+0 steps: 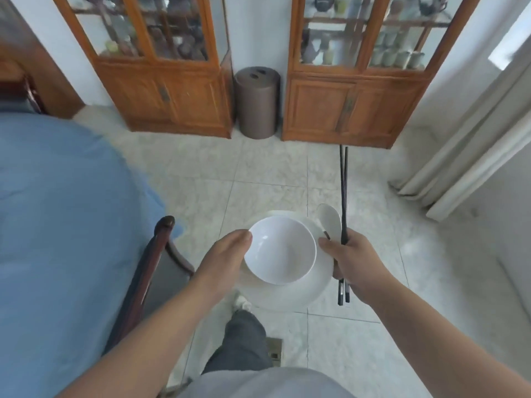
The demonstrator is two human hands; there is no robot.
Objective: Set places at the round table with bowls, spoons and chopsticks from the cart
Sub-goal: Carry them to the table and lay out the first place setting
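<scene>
blue-clothed table (57, 211) cut off at left edge — cabinet (359, 30) contents blurred, plate (293, 294) mostly hidden.

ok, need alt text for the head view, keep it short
A person carries a white bowl on a white plate over a tiled floor, left hand on the bowl's rim, right hand holding black chopsticks and a white spoon. A blue-covered table is at left.

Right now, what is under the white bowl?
The bowl sits on a larger white plate, carried above the tiled floor. The plate's centre is covered by the bowl.
</scene>
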